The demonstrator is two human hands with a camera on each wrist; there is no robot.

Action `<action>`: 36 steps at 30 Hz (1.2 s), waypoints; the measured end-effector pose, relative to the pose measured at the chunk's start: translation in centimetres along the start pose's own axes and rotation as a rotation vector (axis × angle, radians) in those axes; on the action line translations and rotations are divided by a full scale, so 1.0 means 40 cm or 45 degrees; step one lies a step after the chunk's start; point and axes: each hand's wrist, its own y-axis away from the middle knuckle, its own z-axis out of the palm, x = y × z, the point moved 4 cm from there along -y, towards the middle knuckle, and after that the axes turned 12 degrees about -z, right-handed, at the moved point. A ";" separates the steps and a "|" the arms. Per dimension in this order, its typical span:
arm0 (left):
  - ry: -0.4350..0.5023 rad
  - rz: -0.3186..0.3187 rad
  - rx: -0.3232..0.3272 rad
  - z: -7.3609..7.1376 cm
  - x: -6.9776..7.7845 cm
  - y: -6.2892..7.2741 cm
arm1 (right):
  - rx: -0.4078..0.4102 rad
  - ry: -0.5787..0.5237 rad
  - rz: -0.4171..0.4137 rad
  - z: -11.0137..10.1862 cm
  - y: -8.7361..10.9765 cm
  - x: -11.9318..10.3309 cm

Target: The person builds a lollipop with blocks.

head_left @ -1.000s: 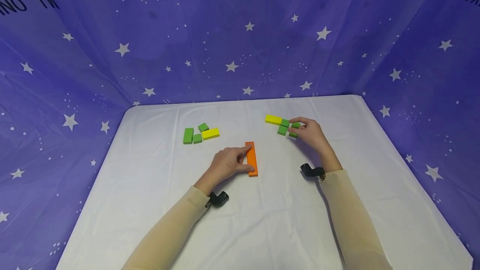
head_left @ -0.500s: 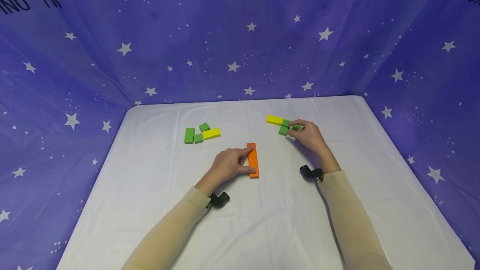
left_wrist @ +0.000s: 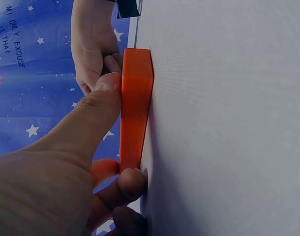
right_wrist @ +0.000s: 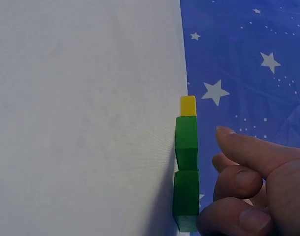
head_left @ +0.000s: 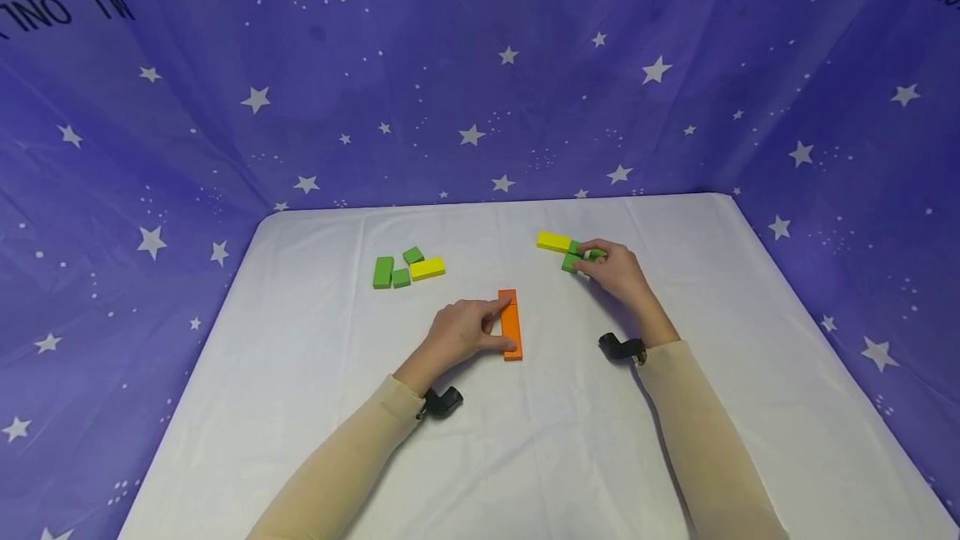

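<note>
My left hand [head_left: 459,332] holds a long orange block [head_left: 512,325], its thumb near one end and a finger towards the other. A short orange block [head_left: 505,294] lines up at the far end. In the left wrist view the thumb lies against the top of the orange block [left_wrist: 137,98]. My right hand [head_left: 617,269] hovers low over a group of green blocks [head_left: 569,263], hiding part of them. The right wrist view has its fingers loosely bent beside the nearer green block [right_wrist: 186,194]. One fingertip is clear of the farther green block [right_wrist: 186,135].
A yellow block [head_left: 553,242] adjoins the green blocks on the right. Farther left lie another yellow block [head_left: 427,269], a long green block [head_left: 383,272] and two small green blocks. Everything lies on a white-clothed table [head_left: 555,457], with a starry blue curtain [head_left: 420,90] around it.
My right hand has shifted slightly and now covers more of the green blocks. My left hand stays on the orange block; the whole head view has drifted a little.
</note>
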 end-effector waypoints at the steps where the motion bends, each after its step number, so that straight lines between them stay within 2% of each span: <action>1: 0.001 -0.001 0.000 0.000 0.000 0.001 | 0.003 0.002 -0.004 0.000 -0.003 -0.001; 6: 0.000 0.002 0.009 0.001 -0.001 0.003 | 0.013 0.011 -0.014 0.001 -0.016 -0.008; 18: 0.012 0.015 0.008 0.000 0.001 -0.002 | 0.046 0.049 0.069 0.007 -0.050 -0.014; 22: 0.007 0.012 0.009 0.002 0.000 -0.003 | 0.034 0.085 0.111 0.011 -0.058 -0.012; 36: -0.011 0.017 0.020 0.005 -0.004 -0.004 | -0.008 0.270 0.138 0.022 -0.075 -0.027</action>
